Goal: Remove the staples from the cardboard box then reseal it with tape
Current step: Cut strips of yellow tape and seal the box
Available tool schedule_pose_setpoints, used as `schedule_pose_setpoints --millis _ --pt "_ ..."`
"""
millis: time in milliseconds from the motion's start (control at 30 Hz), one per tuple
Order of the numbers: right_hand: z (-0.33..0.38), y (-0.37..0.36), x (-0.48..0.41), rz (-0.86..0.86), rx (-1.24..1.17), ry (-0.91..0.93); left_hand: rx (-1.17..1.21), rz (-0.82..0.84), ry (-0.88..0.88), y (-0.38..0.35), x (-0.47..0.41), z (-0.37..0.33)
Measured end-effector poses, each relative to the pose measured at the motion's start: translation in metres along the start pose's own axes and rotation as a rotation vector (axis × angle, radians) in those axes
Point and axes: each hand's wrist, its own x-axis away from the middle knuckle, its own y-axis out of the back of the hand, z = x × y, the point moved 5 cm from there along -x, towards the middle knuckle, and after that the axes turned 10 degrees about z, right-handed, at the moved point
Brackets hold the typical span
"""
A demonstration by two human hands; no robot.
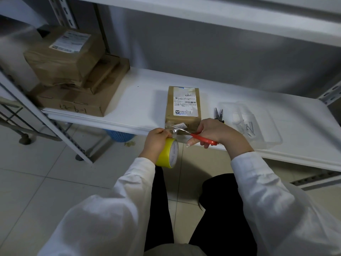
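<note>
A small brown cardboard box (182, 106) with a white shipping label stands at the front edge of the white shelf (140, 100). My left hand (156, 139) grips a yellow roll of clear tape (168, 153) just below the shelf edge. A strip of clear tape (172, 129) runs from the roll up to the box's near face. My right hand (212, 130) holds red-handled scissors (201, 138), whose blades reach left across the stretched strip.
Several brown boxes (73, 71) are stacked at the shelf's left end. Pliers (218, 114) lie right of the small box, next to a clear plastic tray (258, 124) holding metal bits. A blue basket (118, 135) sits on the tiled floor under the shelf.
</note>
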Motion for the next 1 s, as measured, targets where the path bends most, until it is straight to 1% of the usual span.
schedule_pose_setpoints --millis 200,333,533,733,1000 --pt "0.008 0.002 -0.004 -0.081 0.173 -0.018 -0.004 0.007 -0.002 -0.001 -0.002 0.000" --pt "0.016 0.003 -0.005 -0.082 0.234 -0.003 0.013 0.006 0.007 0.000 -0.002 0.001" --pt "0.028 0.005 -0.002 -0.039 0.260 0.033 0.016 0.009 0.004 0.000 -0.001 0.000" --pt "0.031 0.006 -0.002 -0.065 0.239 0.037 -0.010 0.032 0.001 -0.001 0.000 -0.002" --pt "0.030 0.009 -0.003 -0.122 0.269 0.019 -0.003 0.032 0.003 0.001 -0.002 -0.002"
